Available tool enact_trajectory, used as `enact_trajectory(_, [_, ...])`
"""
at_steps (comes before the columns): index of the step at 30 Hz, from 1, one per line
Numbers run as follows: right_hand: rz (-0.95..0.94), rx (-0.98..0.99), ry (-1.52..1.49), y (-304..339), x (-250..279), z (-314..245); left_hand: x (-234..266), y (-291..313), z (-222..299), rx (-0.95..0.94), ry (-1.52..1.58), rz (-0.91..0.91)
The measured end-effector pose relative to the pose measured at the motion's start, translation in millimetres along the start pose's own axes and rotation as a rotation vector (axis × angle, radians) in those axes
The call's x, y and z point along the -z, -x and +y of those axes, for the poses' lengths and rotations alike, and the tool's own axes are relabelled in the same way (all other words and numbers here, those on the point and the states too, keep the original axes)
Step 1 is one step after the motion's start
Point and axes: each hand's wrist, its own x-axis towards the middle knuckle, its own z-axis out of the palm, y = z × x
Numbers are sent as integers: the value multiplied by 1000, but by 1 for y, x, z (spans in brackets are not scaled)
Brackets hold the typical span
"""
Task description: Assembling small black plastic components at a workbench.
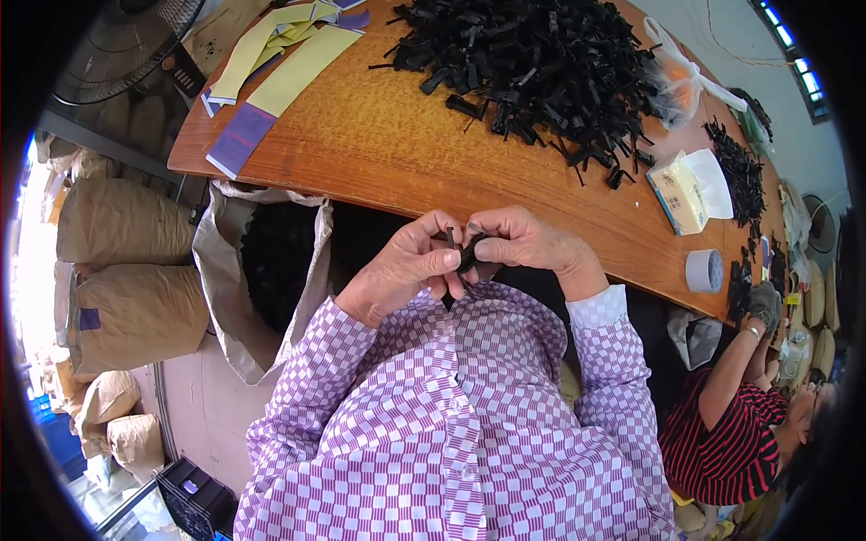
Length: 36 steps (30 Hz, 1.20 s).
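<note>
Both hands meet in front of my chest, just off the table's near edge. Between them is a small black plastic-looking part (468, 256), mostly covered by fingers, so its exact kind is unclear. My right hand (532, 242) pinches it between thumb and forefinger. My left hand (410, 257) is closed too, its thumb and fingers around a thin dark piece (450, 236) at the left side of that part; whether the two are joined I cannot tell. Beyond the hands, a big heap of similar black parts (532, 63) covers the far middle of the wooden table (361, 135).
Yellow and purple paper strips (262, 117) lie at the table's far left. A tissue box (678, 197), a tape roll (704, 270) and a plastic bag (677, 81) sit rightward. An open sack (225, 279) of black pieces stands left. At right, a co-worker (731, 424) handles black parts.
</note>
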Motion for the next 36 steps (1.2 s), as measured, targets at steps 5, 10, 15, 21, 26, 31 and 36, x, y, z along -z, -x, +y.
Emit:
enact_trajectory(5, [-105,-10,199,5,14,14,-2,0,-12,124,125,-52])
enact_trajectory(10, [-136,68,307,9,9,11,-5,3,-15,167,187,-81])
enact_trajectory(15, [-128,48,314,10,6,9,-7,2,-21,183,205,-61])
enact_trajectory(21, [79,27,193,6,-3,19,-9,1,-25,168,216,58])
enact_trajectory(26, [301,149,314,4,-8,34,-18,1,-19,51,84,211])
enact_trajectory(31, [474,270,130,-8,-31,52,-19,0,-13,-20,-59,263])
enact_trajectory(36, [518,318,2,-6,-49,59,-22,1,-10,-173,-309,333])
